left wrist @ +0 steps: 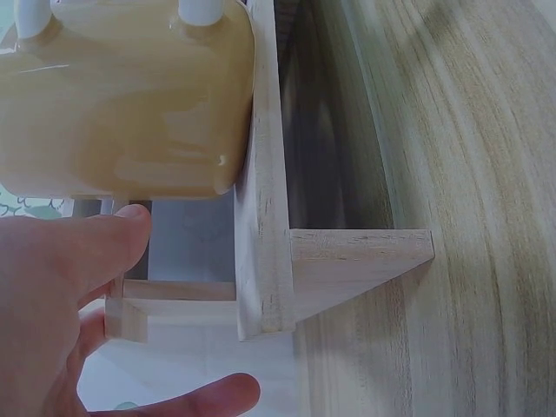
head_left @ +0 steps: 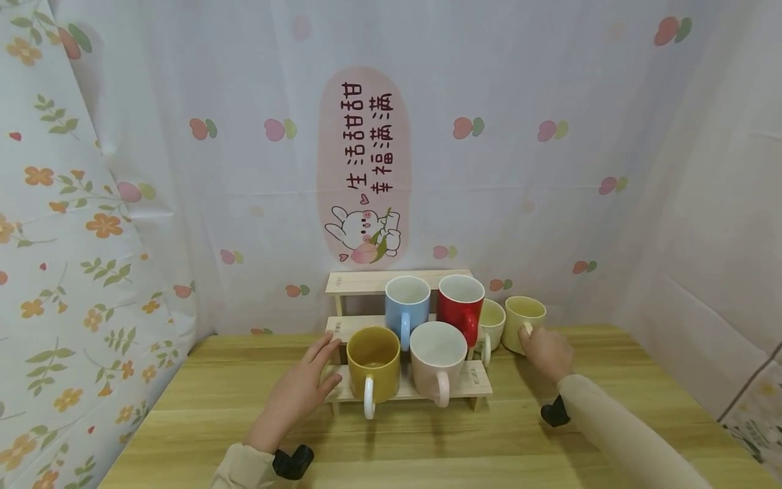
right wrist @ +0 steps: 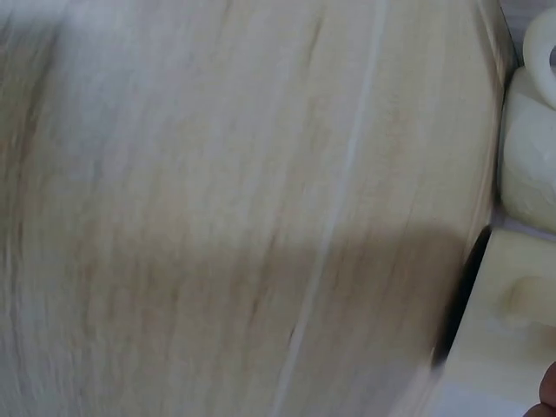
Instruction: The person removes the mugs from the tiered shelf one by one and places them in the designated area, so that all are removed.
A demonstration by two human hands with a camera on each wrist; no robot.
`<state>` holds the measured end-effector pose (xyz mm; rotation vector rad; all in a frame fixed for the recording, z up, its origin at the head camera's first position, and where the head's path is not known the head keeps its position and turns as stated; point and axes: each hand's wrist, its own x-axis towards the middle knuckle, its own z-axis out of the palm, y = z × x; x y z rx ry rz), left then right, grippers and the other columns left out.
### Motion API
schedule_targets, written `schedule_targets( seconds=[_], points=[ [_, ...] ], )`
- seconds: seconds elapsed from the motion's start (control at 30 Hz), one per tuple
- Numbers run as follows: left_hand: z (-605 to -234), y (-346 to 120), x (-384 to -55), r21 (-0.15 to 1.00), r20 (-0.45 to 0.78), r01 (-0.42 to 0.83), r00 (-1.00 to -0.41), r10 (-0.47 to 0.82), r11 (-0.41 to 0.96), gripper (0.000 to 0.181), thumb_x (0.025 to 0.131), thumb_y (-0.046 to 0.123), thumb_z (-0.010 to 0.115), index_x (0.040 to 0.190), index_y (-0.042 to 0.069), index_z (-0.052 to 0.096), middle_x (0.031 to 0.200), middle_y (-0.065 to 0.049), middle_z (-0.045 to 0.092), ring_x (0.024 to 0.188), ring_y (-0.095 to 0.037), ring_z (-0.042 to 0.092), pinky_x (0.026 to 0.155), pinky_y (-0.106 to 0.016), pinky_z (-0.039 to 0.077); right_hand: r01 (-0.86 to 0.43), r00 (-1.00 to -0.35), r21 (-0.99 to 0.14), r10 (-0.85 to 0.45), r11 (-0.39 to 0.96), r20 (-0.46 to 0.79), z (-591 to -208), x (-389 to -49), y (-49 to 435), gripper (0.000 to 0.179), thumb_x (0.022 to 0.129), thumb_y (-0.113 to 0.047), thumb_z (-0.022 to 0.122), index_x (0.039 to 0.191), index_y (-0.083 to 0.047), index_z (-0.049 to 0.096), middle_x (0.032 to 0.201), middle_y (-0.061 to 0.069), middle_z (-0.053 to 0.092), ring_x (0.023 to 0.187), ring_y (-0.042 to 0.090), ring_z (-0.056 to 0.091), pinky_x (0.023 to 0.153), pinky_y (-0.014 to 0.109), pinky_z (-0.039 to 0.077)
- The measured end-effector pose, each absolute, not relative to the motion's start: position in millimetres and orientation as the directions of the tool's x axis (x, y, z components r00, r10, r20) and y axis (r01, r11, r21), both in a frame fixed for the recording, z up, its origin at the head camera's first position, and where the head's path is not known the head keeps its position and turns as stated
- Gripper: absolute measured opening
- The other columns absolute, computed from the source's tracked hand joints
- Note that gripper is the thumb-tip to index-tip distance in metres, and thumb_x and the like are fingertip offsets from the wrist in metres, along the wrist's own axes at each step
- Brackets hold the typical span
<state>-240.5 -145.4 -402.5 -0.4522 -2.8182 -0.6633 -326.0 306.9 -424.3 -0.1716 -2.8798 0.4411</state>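
Observation:
My right hand (head_left: 550,353) pinches the handle of a pale yellow mug (head_left: 516,333) on the table to the right of a wooden tiered rack. In the right wrist view that yellow mug (right wrist: 495,347) is at the lower right edge, with only fingertips (right wrist: 548,391) showing. Close on its left stands a cream mug (head_left: 493,334), partly hidden by the rack's mugs. At the rack's left end, my left hand (head_left: 299,390) has its fingers spread, holding nothing. Its thumb (left wrist: 113,239) is beside the mustard mug (left wrist: 130,122); whether they touch I cannot tell.
The three-step wooden rack (head_left: 342,326) holds a light blue mug (head_left: 397,299), a red mug (head_left: 455,305), the mustard mug and a pale pink mug (head_left: 430,370). Behind the wooden table (head_left: 232,380) hangs a printed cloth (head_left: 256,204). A floral curtain (head_left: 79,272) borders the left.

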Motion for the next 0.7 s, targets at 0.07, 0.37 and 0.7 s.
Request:
schedule_targets(
  seconds=[0.07, 0.37, 0.7],
  points=[
    [-402.0, -144.8, -240.9, 0.397, 0.276, 0.345, -0.929, 0.247, 0.85, 0.06, 0.091, 0.024, 0.066, 0.145, 0.014, 0.042, 0.155, -0.002, 0.032, 0.05, -0.006, 0.042, 0.048, -0.024, 0.034, 0.083, -0.967, -0.302, 0.15, 0.95, 0.206, -424.7, -325.9, 307.5, 0.053, 0.098, -0.038, 0.033, 0.055, -0.007, 0.044, 0.061, 0.016, 0.056, 0.056, 0.033, 0.057, 0.045, 0.044, 0.041],
    [-399.3, -142.0, -239.3, 0.407, 0.273, 0.345, -0.93, 0.248, 0.846, 0.06, 0.09, 0.024, 0.067, 0.144, 0.014, 0.042, 0.155, -0.003, 0.032, 0.047, -0.007, 0.04, 0.047, -0.025, 0.033, 0.088, -0.971, -0.292, 0.147, 0.952, 0.188, -426.0, -327.6, 309.7, 0.057, 0.099, -0.04, 0.032, 0.056, -0.007, 0.045, 0.061, 0.016, 0.056, 0.055, 0.034, 0.058, 0.045, 0.044, 0.042],
    [-399.6, -142.9, -239.1, 0.407, 0.258, 0.335, -0.935, 0.244, 0.85, 0.06, 0.091, 0.024, 0.066, 0.145, 0.012, 0.041, 0.155, -0.004, 0.031, 0.049, -0.008, 0.043, 0.048, -0.026, 0.035, 0.076, -0.993, -0.275, 0.097, 0.959, 0.065, -416.5, -326.2, 310.4, 0.061, 0.099, -0.051, 0.033, 0.059, -0.008, 0.051, 0.061, 0.011, 0.054, 0.055, 0.025, 0.051, 0.045, 0.038, 0.04]
  ],
)
